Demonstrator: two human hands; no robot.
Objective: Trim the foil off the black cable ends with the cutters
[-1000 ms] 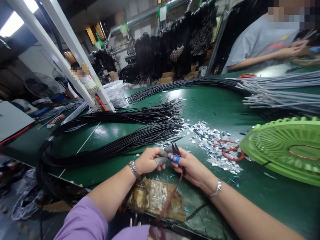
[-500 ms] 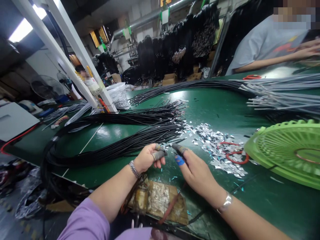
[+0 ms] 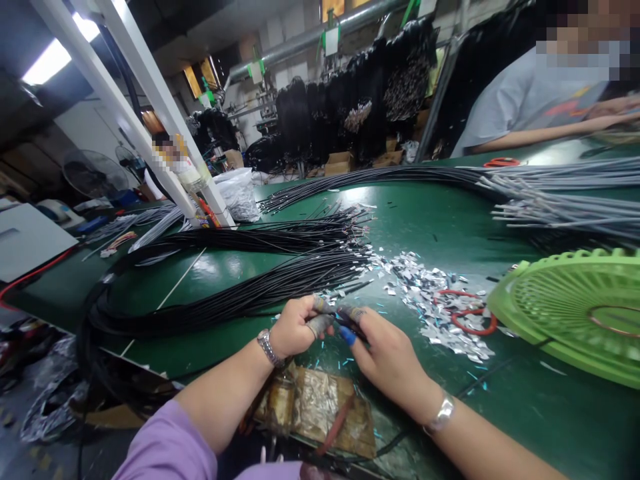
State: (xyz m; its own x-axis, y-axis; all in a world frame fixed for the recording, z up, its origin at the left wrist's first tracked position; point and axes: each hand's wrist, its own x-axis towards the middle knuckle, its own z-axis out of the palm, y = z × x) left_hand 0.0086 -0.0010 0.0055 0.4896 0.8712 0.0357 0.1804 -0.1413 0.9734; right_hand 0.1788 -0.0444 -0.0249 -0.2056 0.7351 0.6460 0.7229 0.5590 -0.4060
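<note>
My left hand (image 3: 296,327) is closed in a pinch, grey tape wrapped round its thumb and finger. My right hand (image 3: 387,343) is pinched too, with grey tape on one finger and blue tape on the thumb. Their fingertips nearly meet low over the green table; something small and dark lies between them, too hidden to name. Just beyond the hands end the black cables (image 3: 280,283) of a large bundle, their tips pointing right. Scraps of silver foil (image 3: 425,293) lie in a pile to the right of the cable ends, with small blue bits (image 3: 345,363) scattered near the hands.
Red-handled scissors (image 3: 473,327) lie on the foil beside a green fan (image 3: 575,313). Grey cables (image 3: 560,193) lie at the right, near a co-worker in a grey shirt (image 3: 520,100). A white post (image 3: 165,113) rises at the left. A taped cardboard piece (image 3: 330,407) sits at the near edge.
My hands have come closer together and slightly nearer to me, so that the fingertips now almost touch. The cables and foil pile stay in place.
</note>
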